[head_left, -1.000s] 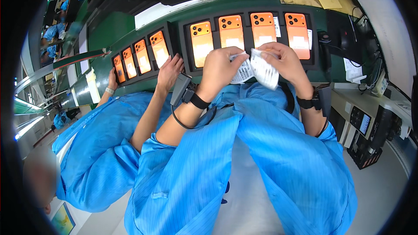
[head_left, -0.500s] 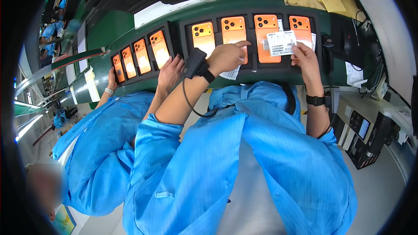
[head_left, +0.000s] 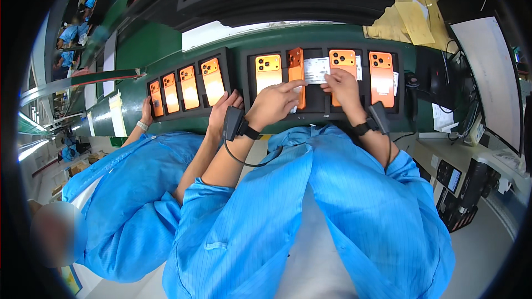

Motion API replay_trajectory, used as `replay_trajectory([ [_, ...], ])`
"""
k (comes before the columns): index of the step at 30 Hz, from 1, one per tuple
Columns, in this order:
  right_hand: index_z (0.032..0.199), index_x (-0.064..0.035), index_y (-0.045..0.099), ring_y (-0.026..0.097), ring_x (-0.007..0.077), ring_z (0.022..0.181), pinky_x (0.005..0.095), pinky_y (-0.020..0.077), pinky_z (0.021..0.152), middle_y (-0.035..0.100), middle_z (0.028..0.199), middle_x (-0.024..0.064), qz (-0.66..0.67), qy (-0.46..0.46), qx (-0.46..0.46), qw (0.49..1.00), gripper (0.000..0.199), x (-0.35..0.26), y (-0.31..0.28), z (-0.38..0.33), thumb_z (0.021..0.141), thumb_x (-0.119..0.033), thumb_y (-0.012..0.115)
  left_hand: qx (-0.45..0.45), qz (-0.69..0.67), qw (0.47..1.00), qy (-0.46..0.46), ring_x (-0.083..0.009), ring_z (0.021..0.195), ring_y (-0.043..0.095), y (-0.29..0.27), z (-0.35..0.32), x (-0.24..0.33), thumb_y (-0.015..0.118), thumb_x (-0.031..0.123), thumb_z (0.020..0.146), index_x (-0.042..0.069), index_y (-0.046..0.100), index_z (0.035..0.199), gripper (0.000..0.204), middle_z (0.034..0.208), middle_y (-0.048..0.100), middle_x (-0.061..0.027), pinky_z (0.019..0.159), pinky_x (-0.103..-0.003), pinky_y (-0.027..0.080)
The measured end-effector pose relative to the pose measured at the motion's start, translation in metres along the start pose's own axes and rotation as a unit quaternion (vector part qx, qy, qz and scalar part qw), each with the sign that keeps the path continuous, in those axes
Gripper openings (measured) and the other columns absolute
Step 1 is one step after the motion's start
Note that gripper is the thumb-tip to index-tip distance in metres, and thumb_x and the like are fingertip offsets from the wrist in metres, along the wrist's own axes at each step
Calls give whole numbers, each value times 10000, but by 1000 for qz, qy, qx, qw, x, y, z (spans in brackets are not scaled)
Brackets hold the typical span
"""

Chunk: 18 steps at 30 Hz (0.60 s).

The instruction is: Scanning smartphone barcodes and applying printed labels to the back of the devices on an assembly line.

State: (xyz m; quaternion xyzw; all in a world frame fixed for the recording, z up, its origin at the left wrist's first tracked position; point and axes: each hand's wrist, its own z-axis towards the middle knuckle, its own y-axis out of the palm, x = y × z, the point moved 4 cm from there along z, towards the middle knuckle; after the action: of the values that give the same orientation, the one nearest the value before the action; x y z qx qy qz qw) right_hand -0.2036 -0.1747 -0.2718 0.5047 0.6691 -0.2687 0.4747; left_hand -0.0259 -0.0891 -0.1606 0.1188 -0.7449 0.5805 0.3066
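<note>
My left hand grips an orange phone, index finger and thumb at its edge. This phone is tipped up on its side in the black foam tray. A white printed label sheet is pinched in my right hand, its left end against the tilted phone. Below that hand lies another orange phone, partly covered by it. To the left an orange phone lies camera side up, and at the tray's right end lies one more phone. White slips stick out beside the two right-hand phones.
A co-worker's hands rest at a second tray of orange phones on my left. Stacked black trays rise at the back. Yellow paper, a monitor and cables stand right on the green table.
The second phone from the left has been tipped onto its side by my left hand. My right hand has brought the label sheet leftward to it. The view has shifted, showing more of the back.
</note>
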Motion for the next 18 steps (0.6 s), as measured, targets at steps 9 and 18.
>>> replay_trajectory([
  [9,1250,-89,575,686,220,737,310,526,666,691,1078,102,-412,-171,110,888,361,-83,-6,-54,931,-258,606,111,-65,991,-47,-266,850,664,-12,-8,5,699,128,809,43,685,833,89,1139,644,-14,742,-350,524],
  [18,977,6,677,605,117,644,257,471,598,679,760,81,-206,-67,-45,975,176,-31,4,-67,881,-141,670,239,-225,938,-111,-219,774,633,8,1,-8,683,103,835,7,676,958,156,875,656,-98,665,-324,497],
])
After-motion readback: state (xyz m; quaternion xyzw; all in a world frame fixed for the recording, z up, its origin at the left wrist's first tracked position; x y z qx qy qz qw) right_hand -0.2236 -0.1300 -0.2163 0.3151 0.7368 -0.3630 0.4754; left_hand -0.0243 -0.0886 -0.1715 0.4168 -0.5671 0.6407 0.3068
